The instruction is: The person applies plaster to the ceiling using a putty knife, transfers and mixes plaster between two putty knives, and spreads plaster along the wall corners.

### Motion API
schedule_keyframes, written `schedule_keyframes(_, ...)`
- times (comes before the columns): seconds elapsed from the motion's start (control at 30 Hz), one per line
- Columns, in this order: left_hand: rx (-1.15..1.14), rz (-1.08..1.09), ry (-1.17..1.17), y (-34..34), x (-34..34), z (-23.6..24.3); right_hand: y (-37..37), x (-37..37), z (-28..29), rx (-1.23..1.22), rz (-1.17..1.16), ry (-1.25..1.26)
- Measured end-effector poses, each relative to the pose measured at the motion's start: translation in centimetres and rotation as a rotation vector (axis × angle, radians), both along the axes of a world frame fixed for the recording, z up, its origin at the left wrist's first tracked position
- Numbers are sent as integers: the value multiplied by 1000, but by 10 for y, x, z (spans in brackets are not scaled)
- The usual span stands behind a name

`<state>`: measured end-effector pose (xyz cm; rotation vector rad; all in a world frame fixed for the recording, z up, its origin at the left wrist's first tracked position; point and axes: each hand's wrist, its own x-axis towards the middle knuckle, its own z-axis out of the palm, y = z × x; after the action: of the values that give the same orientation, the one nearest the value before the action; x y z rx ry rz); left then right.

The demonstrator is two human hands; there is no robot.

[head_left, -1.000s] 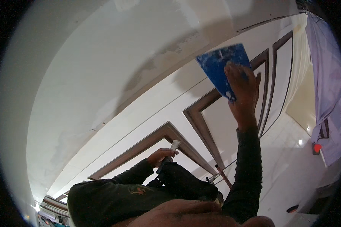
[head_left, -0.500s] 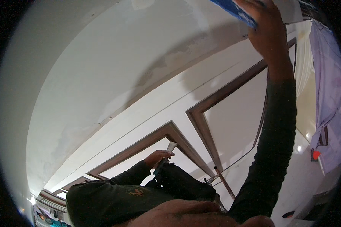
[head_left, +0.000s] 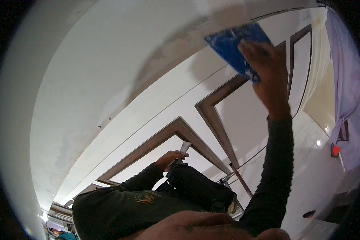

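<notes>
**Pale curved ceiling over a panelled wall, with a blue spreader held up near the join**

A pale ceiling (head_left: 92, 72), marked by uneven patches (head_left: 180, 46), sweeps across the upper left. Below it runs a white wall (head_left: 156, 108) with brown trim (head_left: 219, 136) set in frames; a pale purple cloth (head_left: 344, 60) hangs at the far right.

The person's 2 hands are both full. The right hand (head_left: 268, 66), on a raised arm, grips a wide blue spreader (head_left: 232, 48), fingers spread over its face. In this view the spreader overlaps the line where ceiling and wall meet; whether its edge touches either surface cannot be told. The left hand (head_left: 170, 159), lower and near the body, is closed around a small scraper (head_left: 185, 147), its pale blade pointing up.

The step in hand looks like smoothing the patchy ceiling near that join. The next move would seem to call for a level blade edge, light, even pressure and a steady raised arm, with the scraper kept clear.
</notes>
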<state>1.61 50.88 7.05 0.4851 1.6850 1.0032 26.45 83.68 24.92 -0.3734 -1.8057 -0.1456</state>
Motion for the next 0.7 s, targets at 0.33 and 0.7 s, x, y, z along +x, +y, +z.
schedule_keyframes(0.33, -65, 26, 121, -2, 4, 1, -50, -22, -91, -1032, 291, 589)
schedule_keyframes(0.7, -5, 187, -75, -20, 2, -9, -45, -51, -40, -893, 407, 966)
